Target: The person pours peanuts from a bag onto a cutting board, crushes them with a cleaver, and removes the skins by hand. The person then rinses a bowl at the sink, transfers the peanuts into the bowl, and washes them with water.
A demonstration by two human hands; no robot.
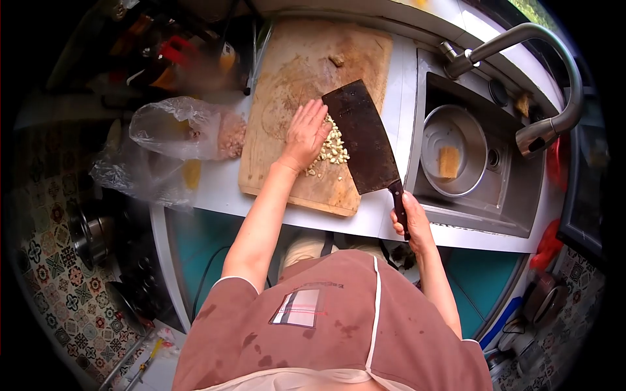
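Observation:
My right hand (412, 220) is wrapped round the dark handle of a broad cleaver (362, 140). The cleaver's dark blade lies over the right part of a wooden cutting board (280, 85). Small pale chopped pieces (334, 146), which look like garlic, are heaped between the blade and my left hand (306, 135). That hand rests on the board at the left edge of the heap, its fingers stretched out side by side and pointing up towards the blade's far corner. A small brown lump (336, 60) sits near the board's far end.
Right of the board, a metal sink (515, 195) holds a round bowl (479, 156) with a yellow sponge (449, 161) inside. A curved faucet (564, 65) arches over it. At the left stand a clear plastic bag (173, 127) and pinkish, meat-like contents (231, 133).

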